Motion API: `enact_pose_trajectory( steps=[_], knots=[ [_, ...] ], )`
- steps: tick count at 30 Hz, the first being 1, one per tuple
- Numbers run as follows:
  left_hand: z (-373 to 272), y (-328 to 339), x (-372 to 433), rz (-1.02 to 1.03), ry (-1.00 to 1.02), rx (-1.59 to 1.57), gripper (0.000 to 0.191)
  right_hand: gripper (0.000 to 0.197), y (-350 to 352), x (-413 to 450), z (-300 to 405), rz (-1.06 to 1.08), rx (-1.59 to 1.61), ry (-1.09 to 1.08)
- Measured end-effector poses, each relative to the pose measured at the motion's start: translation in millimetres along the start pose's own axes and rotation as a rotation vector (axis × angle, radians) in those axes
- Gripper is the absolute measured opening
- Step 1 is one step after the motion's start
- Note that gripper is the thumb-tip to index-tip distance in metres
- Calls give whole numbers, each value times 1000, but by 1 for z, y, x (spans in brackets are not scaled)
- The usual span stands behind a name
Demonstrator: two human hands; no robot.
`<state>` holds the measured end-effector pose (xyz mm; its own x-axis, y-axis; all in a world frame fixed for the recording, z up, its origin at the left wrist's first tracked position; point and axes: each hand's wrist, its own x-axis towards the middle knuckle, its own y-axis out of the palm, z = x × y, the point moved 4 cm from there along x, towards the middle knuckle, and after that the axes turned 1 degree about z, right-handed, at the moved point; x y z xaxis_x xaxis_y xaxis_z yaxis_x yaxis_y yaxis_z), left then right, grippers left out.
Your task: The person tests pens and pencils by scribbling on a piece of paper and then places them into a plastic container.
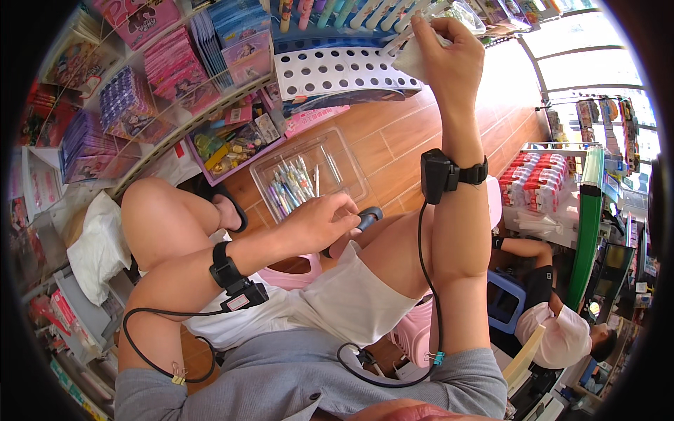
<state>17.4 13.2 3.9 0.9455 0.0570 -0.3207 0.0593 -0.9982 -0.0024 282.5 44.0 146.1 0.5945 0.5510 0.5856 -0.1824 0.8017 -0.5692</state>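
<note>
My right hand (454,52) is raised at the top right, its fingers closed on a pale cloth or tissue (412,59), beside a white pen rack with rows of round holes (337,68). A whitish pen-like stick shows near its fingertips; whether it is held cannot be told. My left hand (324,221) hangs over my lap with its fingers loosely curled and nothing seen in them. Just beyond it, a clear plastic box (345,181) on the tiled floor holds several pens (292,181). Capped pens (326,13) stand in the rack's upper part.
A purple-edged drawer (231,147) of small goods lies left of the clear box. Shelves of packaged stationery (174,63) rise at the left. At the right, a person in a white shirt (555,337) sits by a blue stool (505,297), near a green-edged shelf (587,226). Cables run along both my arms.
</note>
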Motion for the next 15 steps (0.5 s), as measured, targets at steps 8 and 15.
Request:
enact_pose_trajectory(
  steps=[8,15],
  knots=[
    [1,-3,-1,-20,6,-6,30,31,7,11,8,32,-7,-47],
    [14,0,3,-16,7,0,34,38,10,7,4,104,-99,-18]
  ],
)
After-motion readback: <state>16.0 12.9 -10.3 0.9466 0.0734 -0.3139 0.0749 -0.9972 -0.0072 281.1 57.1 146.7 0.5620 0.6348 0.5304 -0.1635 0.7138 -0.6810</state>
